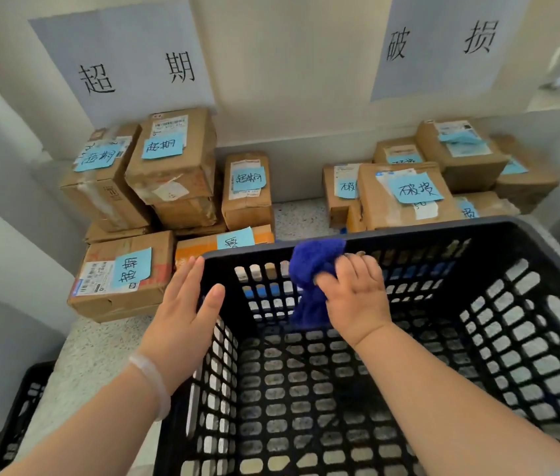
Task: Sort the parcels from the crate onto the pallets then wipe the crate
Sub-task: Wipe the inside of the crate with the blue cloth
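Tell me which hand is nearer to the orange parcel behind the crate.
Left. The left hand rests on a corner of the crate, fingertips right beside the orange parcel. The right hand holds the blue cloth farther along the far rim.

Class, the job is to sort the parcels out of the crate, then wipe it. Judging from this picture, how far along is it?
Sorting looks done: the crate holds no parcels, and labelled parcels sit in two stacks below the paper signs. In hand: the right hand grips a blue cloth against the crate's far wall while the left hand steadies a corner. Left: probably the remaining walls and bottom.
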